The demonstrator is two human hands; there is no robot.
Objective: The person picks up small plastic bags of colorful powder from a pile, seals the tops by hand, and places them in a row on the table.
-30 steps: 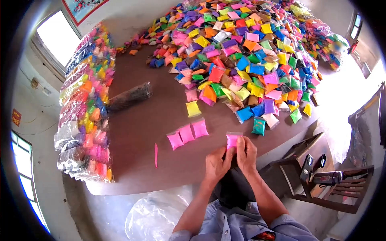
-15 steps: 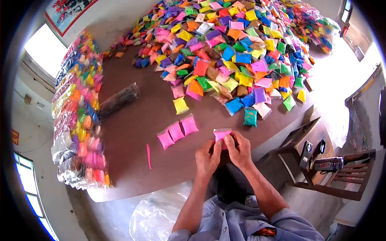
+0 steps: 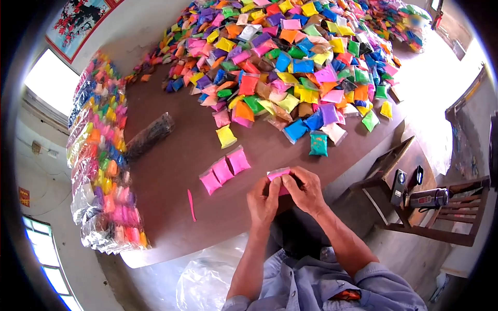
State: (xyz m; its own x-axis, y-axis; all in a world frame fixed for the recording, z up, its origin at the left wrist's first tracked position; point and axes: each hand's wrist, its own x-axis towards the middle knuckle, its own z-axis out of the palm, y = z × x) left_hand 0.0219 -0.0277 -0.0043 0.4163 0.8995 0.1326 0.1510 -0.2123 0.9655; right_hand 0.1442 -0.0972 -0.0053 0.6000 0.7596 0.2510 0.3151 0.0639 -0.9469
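Currently in hands: left hand (image 3: 263, 201) and right hand (image 3: 305, 191) both pinch one pink packet (image 3: 278, 174), by the near edge of the table (image 3: 166, 171).
Packet step: apparently working along its upper edge, perhaps pressing it closed; the fingers hide the detail.
Next pinch: probably calls for even pressure from both thumbs.
Pink stick (image 3: 191, 205): lies on the table, well left of the hands.
Pink trio (image 3: 222, 171): side by side, farther in, apart from the hands.
Pile (image 3: 290, 65): mixed colours, beyond the trio.

Workshop (heaped colourful packets (image 3: 294, 66))
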